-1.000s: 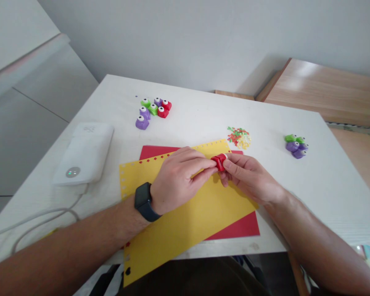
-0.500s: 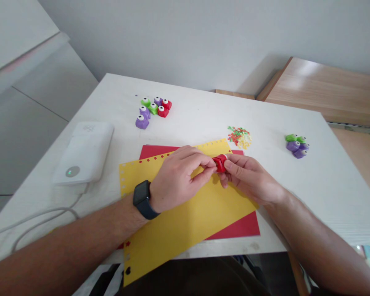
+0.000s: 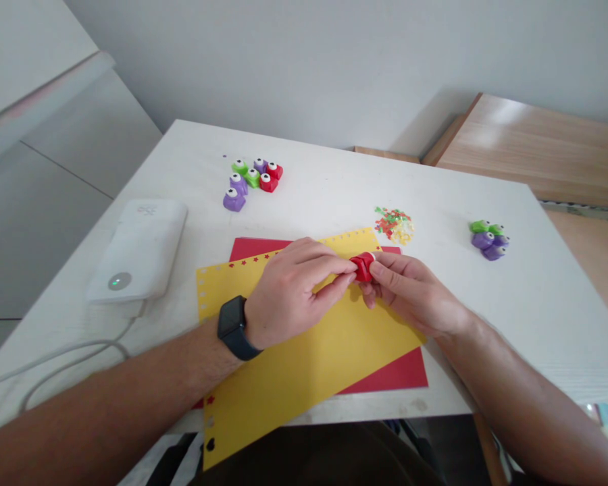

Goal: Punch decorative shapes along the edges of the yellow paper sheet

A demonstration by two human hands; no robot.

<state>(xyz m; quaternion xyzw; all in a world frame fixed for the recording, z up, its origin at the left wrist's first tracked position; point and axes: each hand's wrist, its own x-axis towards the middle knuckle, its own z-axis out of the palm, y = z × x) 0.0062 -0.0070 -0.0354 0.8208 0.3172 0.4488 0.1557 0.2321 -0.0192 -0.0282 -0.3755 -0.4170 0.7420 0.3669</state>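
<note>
Between the thumb and fingers of my right hand (image 3: 413,290) is a small red craft paper punch (image 3: 363,268), held above the yellow sheet. My left hand (image 3: 298,290) comes in from the other side, thumb and forefinger pinched at the punch's left end; what lies between those fingertips is too small to make out. Beneath both hands lies a yellow paper sheet (image 3: 284,385) with small shapes cut out along its top and left edges. Under it, turned at an angle, is a red sheet (image 3: 392,373), which shows through some star-shaped holes.
Several purple, green and red punches (image 3: 252,178) stand at the back left, with more green and purple punches (image 3: 490,240) at the right. A pile of coloured paper cutouts (image 3: 395,225) lies behind the sheets. A white device (image 3: 142,250) with a cable (image 3: 76,351) occupies the left side.
The red punch has tipped slightly in my right hand, and my left thumb and forefinger have shifted a little at its end. The sheets and other punches stay put.
</note>
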